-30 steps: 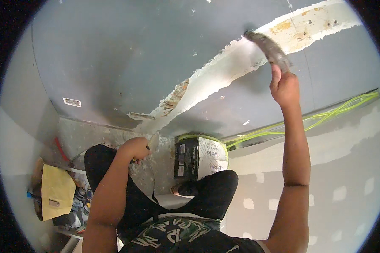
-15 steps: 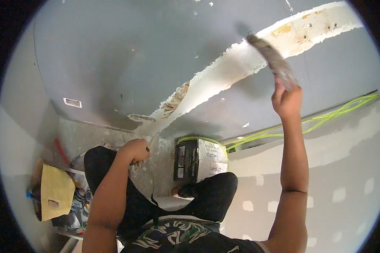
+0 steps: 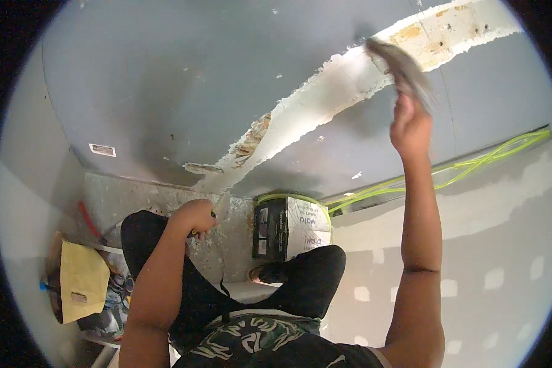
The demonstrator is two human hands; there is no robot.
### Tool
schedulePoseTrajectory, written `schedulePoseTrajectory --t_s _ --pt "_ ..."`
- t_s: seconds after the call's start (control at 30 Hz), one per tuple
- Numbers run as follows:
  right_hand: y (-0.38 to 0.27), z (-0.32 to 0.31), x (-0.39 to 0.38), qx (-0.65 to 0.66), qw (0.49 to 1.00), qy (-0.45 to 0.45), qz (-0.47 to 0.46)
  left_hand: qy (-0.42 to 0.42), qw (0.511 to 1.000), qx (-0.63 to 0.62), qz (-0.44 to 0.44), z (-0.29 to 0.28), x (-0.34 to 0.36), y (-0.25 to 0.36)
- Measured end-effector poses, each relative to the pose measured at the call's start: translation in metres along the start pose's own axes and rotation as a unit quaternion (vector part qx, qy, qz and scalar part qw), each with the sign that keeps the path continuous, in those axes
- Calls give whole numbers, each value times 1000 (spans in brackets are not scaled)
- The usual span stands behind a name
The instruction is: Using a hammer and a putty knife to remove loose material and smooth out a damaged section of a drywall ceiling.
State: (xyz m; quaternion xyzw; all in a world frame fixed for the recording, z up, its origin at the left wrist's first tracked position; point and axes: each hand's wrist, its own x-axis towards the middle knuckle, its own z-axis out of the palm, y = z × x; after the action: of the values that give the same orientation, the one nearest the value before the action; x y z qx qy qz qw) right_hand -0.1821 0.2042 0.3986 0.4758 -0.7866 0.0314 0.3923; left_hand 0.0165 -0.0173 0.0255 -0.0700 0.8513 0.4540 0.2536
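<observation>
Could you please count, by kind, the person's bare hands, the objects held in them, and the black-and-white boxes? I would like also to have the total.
Bare hands: 2 (left hand, right hand)
Held objects: 2 (pale-bladed tool, blurred grey object)
Boxes: 1 (black-and-white box)
Total: 5

A white, ragged-edged strip (image 3: 325, 98) slants up rightward, broken near its lower end, orange-stained and pitted near its upper. A long, curved grey-brown tool (image 3: 402, 64), blurred, crosses the strip aslant, tip at the strip's upper edge, grip beyond its lower edge in the right hand (image 3: 411, 127); contact is unclear. Near the strip's lower end, the left hand (image 3: 193, 218) holds a pale, blade-like tool (image 3: 222, 207), partly hidden.
</observation>
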Motion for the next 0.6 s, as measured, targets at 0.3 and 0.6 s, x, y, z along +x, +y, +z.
schedulePoseTrajectory --t_s 0.3,0.6 --pt "-5 -5 -9 11 998 54 -15 -3 1000 21 -5 4 10 -5" --pt "-17 -18 -12 106 990 63 74 17 999 41 12 6 13 -14"
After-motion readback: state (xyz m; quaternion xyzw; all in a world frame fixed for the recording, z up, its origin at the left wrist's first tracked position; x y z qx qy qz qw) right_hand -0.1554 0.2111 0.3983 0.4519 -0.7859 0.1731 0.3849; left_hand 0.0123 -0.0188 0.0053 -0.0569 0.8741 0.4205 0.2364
